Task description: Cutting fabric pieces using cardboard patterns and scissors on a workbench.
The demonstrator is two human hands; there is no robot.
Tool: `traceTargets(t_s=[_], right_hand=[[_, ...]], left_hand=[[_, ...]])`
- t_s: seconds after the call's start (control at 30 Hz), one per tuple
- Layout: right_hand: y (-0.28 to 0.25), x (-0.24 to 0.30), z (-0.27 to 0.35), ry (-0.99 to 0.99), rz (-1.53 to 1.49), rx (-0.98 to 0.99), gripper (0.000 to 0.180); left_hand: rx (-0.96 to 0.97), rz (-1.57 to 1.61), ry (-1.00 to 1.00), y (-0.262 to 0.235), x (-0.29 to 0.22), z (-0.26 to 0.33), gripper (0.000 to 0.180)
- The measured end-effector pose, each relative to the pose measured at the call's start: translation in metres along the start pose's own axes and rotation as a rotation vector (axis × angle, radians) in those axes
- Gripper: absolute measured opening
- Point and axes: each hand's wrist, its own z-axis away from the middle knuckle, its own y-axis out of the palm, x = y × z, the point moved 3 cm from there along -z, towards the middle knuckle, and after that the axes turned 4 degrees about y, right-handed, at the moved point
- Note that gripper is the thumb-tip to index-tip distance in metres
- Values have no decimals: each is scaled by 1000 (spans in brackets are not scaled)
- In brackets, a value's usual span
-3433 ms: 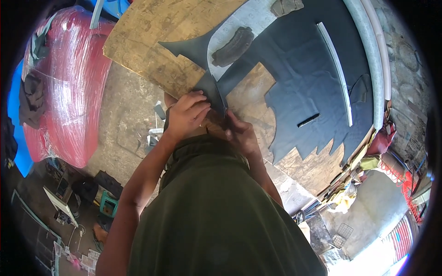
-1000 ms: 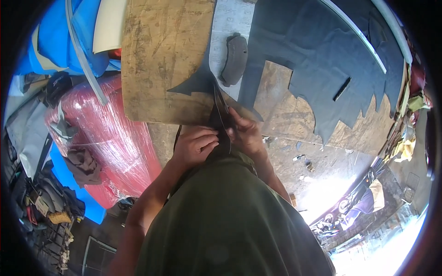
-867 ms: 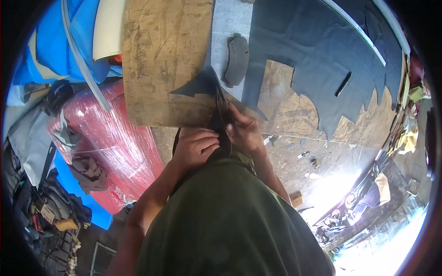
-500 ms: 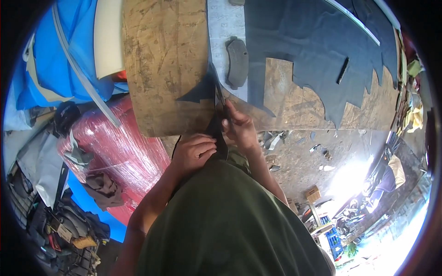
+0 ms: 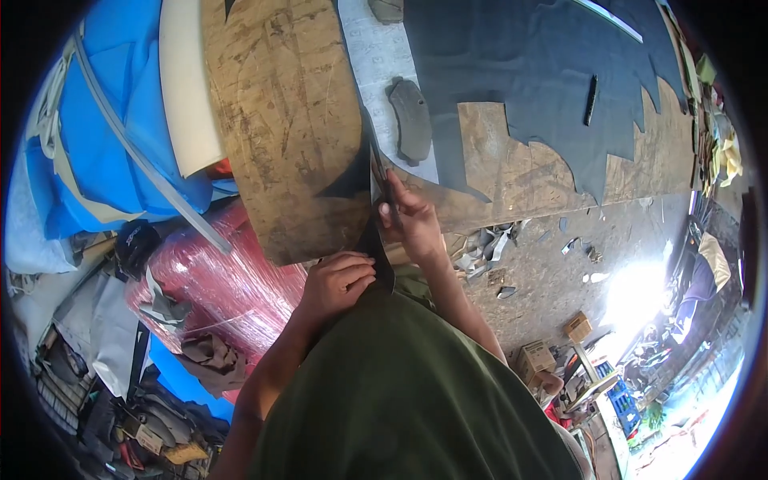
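Note:
My right hand is closed round the handles of dark scissors, whose blades point away from me along the edge of a dark, leather-like sheet. A narrow dark strip of the material runs back toward me past the board's near edge. Its end lies at my left hand, whose fingers are curled against it. Right of the blades, a long pale printed strip lies on the sheet, and a grey block shaped like a brake pad rests on it.
A worn brown board lies under the sheet. On the sheet's right is a black pen-like stick. At left are blue sheeting and a red plastic-wrapped bundle. Scraps litter the floor.
The whole view has turned and shifted slightly. The scissors remain at the cut in my right hand, and my left hand stays by the strip's near end.

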Motion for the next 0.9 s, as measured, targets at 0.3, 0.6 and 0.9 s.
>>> traceTargets(t_s=[0.3, 0.6, 0.9], right_hand=[[16, 11, -20, 27, -144, 0, 63], [35, 29, -35, -5, -55, -54, 59], [46, 39, -49, -47, -77, 9, 59]], left_hand=[[-27, -23, 22, -12, 6, 5, 11], [49, 5, -19, -21, 12, 15, 11], [47, 18, -52, -28, 17, 22, 12]])
